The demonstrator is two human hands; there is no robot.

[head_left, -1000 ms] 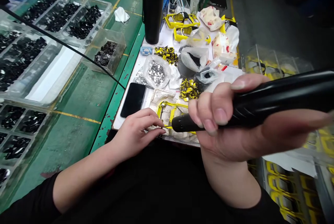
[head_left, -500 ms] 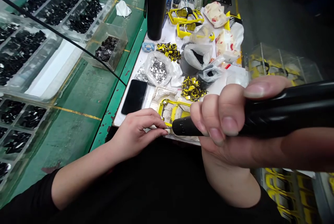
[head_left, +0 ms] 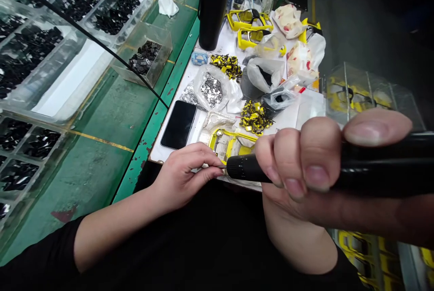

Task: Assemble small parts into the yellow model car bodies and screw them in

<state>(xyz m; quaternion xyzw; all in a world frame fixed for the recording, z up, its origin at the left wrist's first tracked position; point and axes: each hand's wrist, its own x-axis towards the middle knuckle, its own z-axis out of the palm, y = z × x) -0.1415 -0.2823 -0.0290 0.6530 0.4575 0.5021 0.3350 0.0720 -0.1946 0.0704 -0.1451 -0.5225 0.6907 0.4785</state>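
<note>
My right hand (head_left: 301,159) is wrapped around a black electric screwdriver (head_left: 247,167), held level with its nose pointing left. A thin metal bit (head_left: 224,167) sticks out of the nose. My left hand (head_left: 190,169) pinches the bit's end between thumb and fingertips; whether a small screw is there too is hidden. Just beyond the fingers, a yellow plastic frame (head_left: 230,139) rests in a whitish, worn holder (head_left: 220,120) at the table's near edge. The screwdriver and right hand cover part of both.
A phone (head_left: 178,124) lies left of the holder. Behind are small yellow-black parts (head_left: 256,116), a bag of silver pieces (head_left: 212,89), a grey cup with a plastic liner (head_left: 251,83) and a tall black bottle (head_left: 214,8). Divided bins of black parts (head_left: 118,10) stand at left.
The view has shifted slightly, so the table's things appear further right. My right hand and the screwdriver appear larger and a little lower; my left hand keeps its pinch at the bit.
</note>
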